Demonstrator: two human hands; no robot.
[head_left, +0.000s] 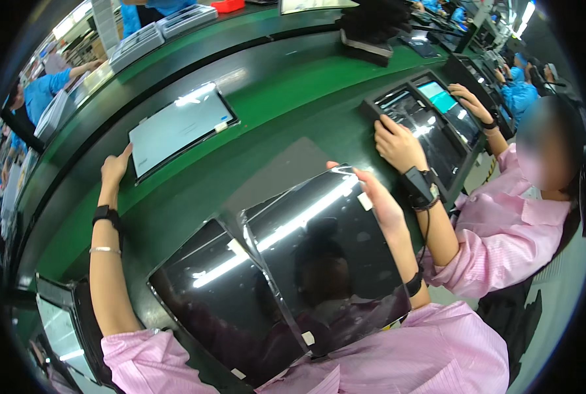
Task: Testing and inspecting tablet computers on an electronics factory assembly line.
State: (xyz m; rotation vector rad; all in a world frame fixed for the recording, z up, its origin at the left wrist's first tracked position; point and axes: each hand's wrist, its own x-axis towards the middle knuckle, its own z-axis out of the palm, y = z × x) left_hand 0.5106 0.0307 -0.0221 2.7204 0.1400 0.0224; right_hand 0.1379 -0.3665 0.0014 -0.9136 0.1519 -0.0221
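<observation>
The left hand [114, 168] is stretched far out on the green belt [266, 111], fingers loosely together and a little bent, with the fingertips touching the near left corner of a pale grey panel [178, 127] that lies flat there. It does not grip the panel; it only rests against the edge. The right hand [377, 197] is open and curved around the far right edge of a shiny black screen panel [325, 256], with the thumb on top and the fingers hidden behind, so it holds that edge. This black panel is close to the person, tilted up, and lies partly over a second shiny black panel [220, 302] on its left. Both are flat, smooth and glossy, and lamp light shows in them as bright stripes. Small white tabs stick to their edges. The belt is smooth and green, with bare room between the grey panel and the black ones, and a dull grey mat [280, 174] lies there. To the right, another person in a pink coat [503, 230] has both hands on a black tray of screens [431, 128]. Near the left edge stands a stack of more panels [63, 322].
</observation>
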